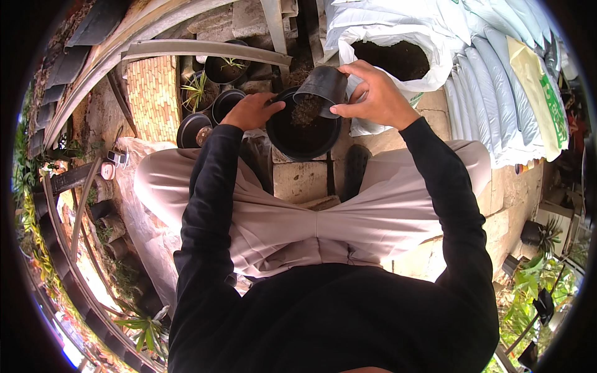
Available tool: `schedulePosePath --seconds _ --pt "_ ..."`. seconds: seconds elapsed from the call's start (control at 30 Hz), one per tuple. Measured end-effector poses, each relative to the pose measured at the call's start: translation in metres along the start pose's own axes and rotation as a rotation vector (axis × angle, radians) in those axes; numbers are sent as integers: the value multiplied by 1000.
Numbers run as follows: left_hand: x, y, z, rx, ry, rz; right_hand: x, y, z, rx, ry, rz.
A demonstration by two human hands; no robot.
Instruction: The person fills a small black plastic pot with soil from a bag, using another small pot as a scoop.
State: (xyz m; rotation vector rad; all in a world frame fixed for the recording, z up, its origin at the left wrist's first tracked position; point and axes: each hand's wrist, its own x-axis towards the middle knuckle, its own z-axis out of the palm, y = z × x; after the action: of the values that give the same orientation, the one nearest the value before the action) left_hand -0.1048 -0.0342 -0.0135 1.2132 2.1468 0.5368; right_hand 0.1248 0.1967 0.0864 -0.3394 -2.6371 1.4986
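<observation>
A small black plastic nursery pot [322, 85] is tipped on its side in my right hand [378, 95], thumb at its rim and fingers near its base. Dark soil [306, 111] spills from its mouth towards a large round black plastic pot [304, 156] below. My left hand [249, 112] grips the large pot at its upper left rim, with the thumb over the edge. Part of that rim is hidden behind the left hand and the tipped pot. Soil lies inside the large pot, in shadow.
Beyond my right hand stands an open white sack [347, 51] of dark soil. Stacked bags [494, 93] are at the right. Left of the large pot are an empty black pot [189, 130] and a potted spiky plant [196, 91]. A metal bar [205, 49] crosses behind them.
</observation>
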Motion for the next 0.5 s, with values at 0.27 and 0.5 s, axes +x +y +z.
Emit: schedulePosePath --seconds 0.27,0.5 --pt "0 2 0 -8 9 13 -2 -4 -6 35 -14 28" --pt "1 3 0 10 6 18 -4 -2 -9 31 -24 30"
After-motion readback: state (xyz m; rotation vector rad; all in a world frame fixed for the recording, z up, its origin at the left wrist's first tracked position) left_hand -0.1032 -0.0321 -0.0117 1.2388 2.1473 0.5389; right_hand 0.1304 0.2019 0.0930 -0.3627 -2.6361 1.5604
